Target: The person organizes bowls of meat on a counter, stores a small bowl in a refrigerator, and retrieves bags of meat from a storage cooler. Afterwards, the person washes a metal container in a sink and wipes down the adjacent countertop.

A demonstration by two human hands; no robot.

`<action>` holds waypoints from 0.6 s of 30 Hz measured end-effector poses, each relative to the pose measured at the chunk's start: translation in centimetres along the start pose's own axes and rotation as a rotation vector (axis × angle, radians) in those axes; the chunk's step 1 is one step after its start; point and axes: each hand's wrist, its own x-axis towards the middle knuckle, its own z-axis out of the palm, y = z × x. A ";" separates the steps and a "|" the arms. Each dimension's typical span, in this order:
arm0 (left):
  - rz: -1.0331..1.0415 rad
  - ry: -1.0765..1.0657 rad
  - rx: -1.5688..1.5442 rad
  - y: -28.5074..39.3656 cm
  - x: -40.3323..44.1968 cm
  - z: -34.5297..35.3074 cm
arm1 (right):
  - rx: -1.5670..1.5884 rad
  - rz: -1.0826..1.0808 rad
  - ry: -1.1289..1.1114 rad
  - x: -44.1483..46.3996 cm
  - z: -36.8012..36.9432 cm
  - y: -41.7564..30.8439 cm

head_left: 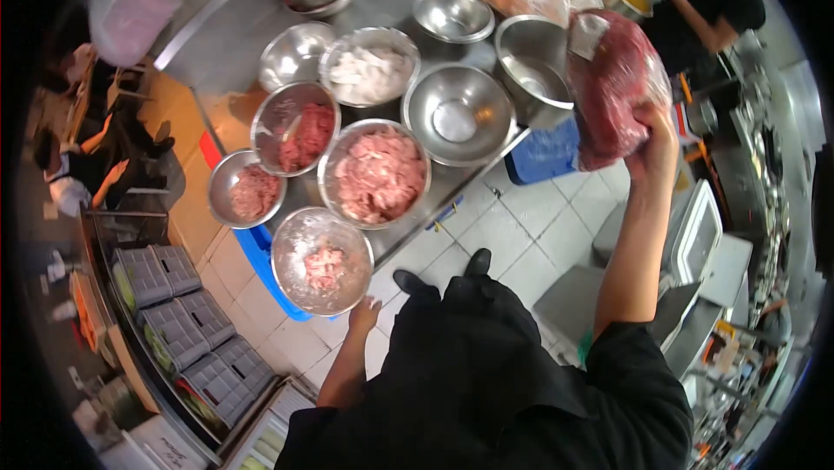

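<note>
My right hand [656, 133] grips a large piece of red meat wrapped in clear plastic [615, 92], raised at the right beside the table. A pale label shows near its top. My left hand [363, 315] is at the lower right rim of a metal bowl [291, 283], its fingers closed at the edge and partly hidden. Some chopped pink meat [324, 267] lies inside that bowl, which overlaps the table's near corner. Just behind it stand a bowl of sliced pink meat [382, 172], a bowl of darker red meat [304, 137] and a small bowl of minced meat [254, 192].
On the steel table [221, 53] are a bowl of white pieces [369, 75], an empty bowl [456, 114] and a deep metal container [532, 62]. A blue bin [543, 157] stands below. Grey crates [187, 322] line the left. A person [712, 1] works at the upper right.
</note>
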 end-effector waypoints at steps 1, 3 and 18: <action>-0.001 -0.045 -0.036 2.2 0.6 -0.7 | -0.012 -0.024 0.058 -1.2 -2.6 0.1; 0.065 -0.050 -0.029 6.0 2.2 -1.2 | -0.021 -0.033 0.133 -3.0 -7.7 1.0; 0.472 0.209 0.353 21.8 18.2 5.1 | -0.338 0.201 0.073 -2.9 -21.5 32.3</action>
